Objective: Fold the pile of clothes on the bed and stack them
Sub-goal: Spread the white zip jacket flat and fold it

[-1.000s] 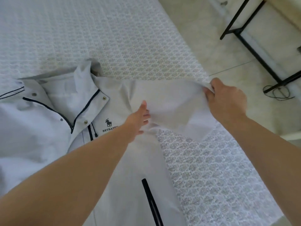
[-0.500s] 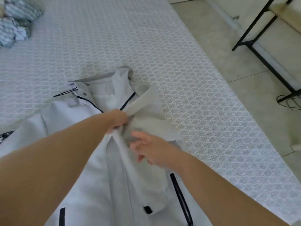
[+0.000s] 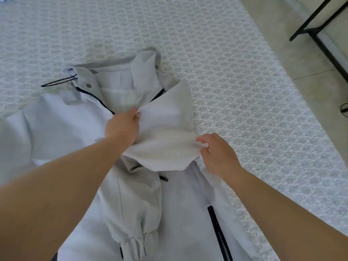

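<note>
A pale grey jacket (image 3: pixel 62 132) lies front-up across the middle and lower left of the frame on the bed (image 3: pixel 235 91), collar toward the top. Its sleeve (image 3: pixel 165 132) is folded in over the chest, and the elastic cuff (image 3: pixel 134 245) lies at the lower centre. The left hand (image 3: pixel 122 127), at centre, has its grip curled round the fold of the sleeve near the collar opening, thumb on top. The right hand (image 3: pixel 218 155), right of centre, pinches the sleeve's outer edge between thumb and fingertips. A dark zip pocket (image 3: pixel 218 232) shows at the lower right of the jacket. A black frame (image 3: pixel 323 44) stands on the floor (image 3: pixel 310 85) at the upper right.
</note>
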